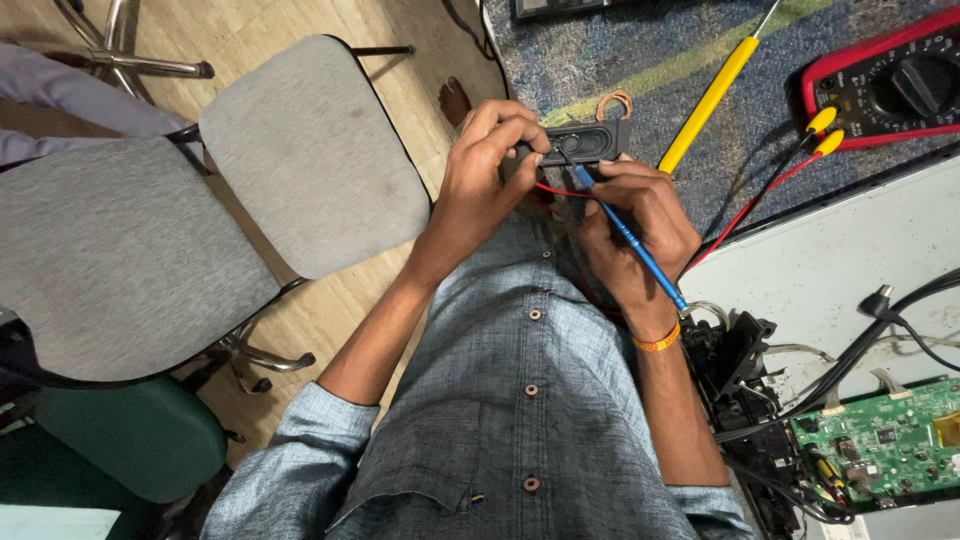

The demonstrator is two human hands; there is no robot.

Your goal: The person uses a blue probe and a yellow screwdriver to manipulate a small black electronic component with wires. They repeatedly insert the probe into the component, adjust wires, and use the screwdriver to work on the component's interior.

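My left hand (485, 165) pinches the left end of a small black oblong speaker (590, 142), holding it up in front of my chest. A thin blue soldering iron (630, 240) lies in my right hand (635, 230), which is closed around it, its tip touching the speaker near a red wire (560, 190). Both hands meet just below the speaker. A small coil of copper wire (613, 103) sits just above the speaker on the patterned cloth.
A yellow-handled tool (708, 100) and a red multimeter (885, 85) with yellow-tipped probes (825, 130) lie on the blue patterned cloth. A green circuit board (885, 440) and black cables sit on the white surface at right. Grey chairs (200, 200) stand at left.
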